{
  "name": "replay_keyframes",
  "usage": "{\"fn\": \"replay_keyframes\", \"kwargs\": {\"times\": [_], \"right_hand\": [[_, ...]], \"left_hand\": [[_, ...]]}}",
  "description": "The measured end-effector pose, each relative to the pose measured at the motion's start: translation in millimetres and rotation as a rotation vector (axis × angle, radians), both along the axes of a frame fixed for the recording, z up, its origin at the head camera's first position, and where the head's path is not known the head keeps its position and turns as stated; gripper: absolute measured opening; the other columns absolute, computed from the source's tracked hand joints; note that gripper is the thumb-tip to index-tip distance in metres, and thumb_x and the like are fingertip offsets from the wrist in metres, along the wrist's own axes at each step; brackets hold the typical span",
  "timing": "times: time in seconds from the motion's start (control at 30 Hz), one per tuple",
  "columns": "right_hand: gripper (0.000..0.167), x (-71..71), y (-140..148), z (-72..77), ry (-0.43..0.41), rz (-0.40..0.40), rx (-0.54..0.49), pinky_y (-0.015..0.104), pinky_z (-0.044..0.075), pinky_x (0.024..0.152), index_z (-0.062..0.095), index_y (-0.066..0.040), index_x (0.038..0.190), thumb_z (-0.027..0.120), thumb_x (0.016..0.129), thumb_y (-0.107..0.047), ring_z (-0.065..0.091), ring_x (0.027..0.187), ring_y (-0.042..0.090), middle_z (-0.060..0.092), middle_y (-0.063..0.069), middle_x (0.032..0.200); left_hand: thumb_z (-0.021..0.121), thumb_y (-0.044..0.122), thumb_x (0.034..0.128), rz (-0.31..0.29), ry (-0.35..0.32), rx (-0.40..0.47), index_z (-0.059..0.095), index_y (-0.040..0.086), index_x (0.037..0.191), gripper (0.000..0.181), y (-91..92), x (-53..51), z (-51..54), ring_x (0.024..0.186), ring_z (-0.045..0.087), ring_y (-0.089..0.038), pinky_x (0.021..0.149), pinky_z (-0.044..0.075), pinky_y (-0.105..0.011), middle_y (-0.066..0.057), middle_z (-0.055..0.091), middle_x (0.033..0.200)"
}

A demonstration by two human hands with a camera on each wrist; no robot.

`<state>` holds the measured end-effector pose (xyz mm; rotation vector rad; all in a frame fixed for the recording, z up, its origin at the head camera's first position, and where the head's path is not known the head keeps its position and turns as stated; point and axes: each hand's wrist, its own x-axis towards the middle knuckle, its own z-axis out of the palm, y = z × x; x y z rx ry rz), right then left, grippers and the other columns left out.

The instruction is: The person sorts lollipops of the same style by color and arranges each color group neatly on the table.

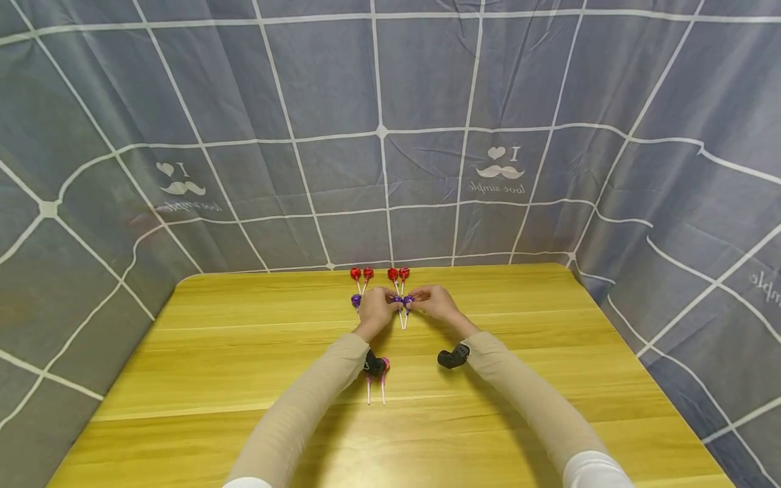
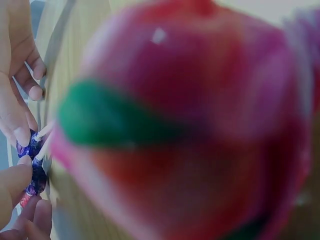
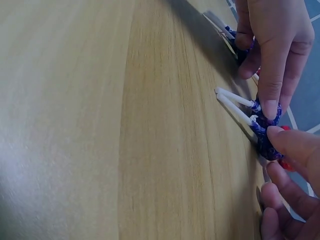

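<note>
Two purple-wrapped lollipops lie side by side near the back of the table, white sticks toward me and meeting at their ends. My left hand (image 1: 375,312) pinches the head of the left purple lollipop (image 3: 270,111). The right purple lollipop (image 3: 266,146) is held at its head between the thumb and fingers of my right hand (image 1: 434,302). The heads touch or nearly touch. Just behind them lie two red lollipops (image 1: 398,274). Another purple lollipop (image 1: 356,299) shows left of my left hand, which partly covers that group.
A second red pair (image 1: 362,273) lies at the back left. Pink lollipops (image 1: 386,366) lie under my left wrist, partly hidden by its black camera (image 1: 373,364); one fills the left wrist view, blurred. A grey checked curtain (image 1: 427,169) stands behind the wooden table (image 1: 244,379).
</note>
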<state>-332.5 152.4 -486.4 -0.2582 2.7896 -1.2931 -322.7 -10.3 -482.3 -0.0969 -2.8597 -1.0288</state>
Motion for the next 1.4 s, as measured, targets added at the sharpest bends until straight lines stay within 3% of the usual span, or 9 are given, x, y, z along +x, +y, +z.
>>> {"fn": "replay_keyframes", "kwargs": {"times": [0.2,0.43,0.67,1.0,1.4], "right_hand": [[0.03,-0.6,0,-1.2,-0.006,-0.021,0.014,0.02,0.047,0.064,0.071,-0.003,0.11,0.073,0.085,-0.019,0.069,0.086,0.022,0.073,0.016,0.1],[0.031,-0.8,-1,-1.0,-0.023,-0.039,-0.003,0.02,0.05,0.061,0.07,-0.001,0.112,0.073,0.085,-0.018,0.068,0.076,0.017,0.073,0.017,0.101],[0.033,0.1,0,-0.9,-0.031,-0.039,-0.005,0.02,0.049,0.062,0.07,-0.002,0.112,0.073,0.085,-0.02,0.069,0.081,0.02,0.073,0.016,0.102],[0.031,0.5,2,-2.5,-0.037,-0.037,-0.027,0.019,0.047,0.059,0.069,-0.003,0.112,0.071,0.085,-0.017,0.062,0.066,0.009,0.074,0.015,0.097],[0.032,9.4,10,0.6,0.024,-0.053,-0.018,0.023,0.048,0.058,0.068,-0.006,0.114,0.073,0.085,-0.02,0.064,0.064,0.013,0.073,0.014,0.099]], "left_hand": [[0.075,0.023,0.0832,-0.017,0.014,-0.039,0.076,0.011,0.102,0.023,1.4,2.3,3.5,0.077,0.067,-0.019,0.061,0.049,-0.03,-0.005,0.075,0.089],[0.074,0.023,0.0842,-0.007,0.027,-0.042,0.076,0.01,0.102,0.022,2.8,3.9,3.4,0.08,0.07,-0.021,0.065,0.052,-0.033,-0.007,0.075,0.09],[0.075,0.022,0.084,0.001,0.044,-0.022,0.074,0.006,0.105,0.026,1.9,5.8,2.8,0.085,0.071,-0.023,0.071,0.054,-0.035,-0.009,0.075,0.094],[0.074,0.022,0.0843,0.006,0.032,-0.001,0.073,0.004,0.107,0.029,0.6,7.7,4.5,0.087,0.072,-0.024,0.074,0.055,-0.035,-0.01,0.075,0.097],[0.074,0.018,0.0845,0.026,0.088,0.019,0.075,0.007,0.103,0.021,-13.7,13.6,17.5,0.076,0.071,-0.021,0.062,0.053,-0.034,-0.008,0.076,0.086]]}}
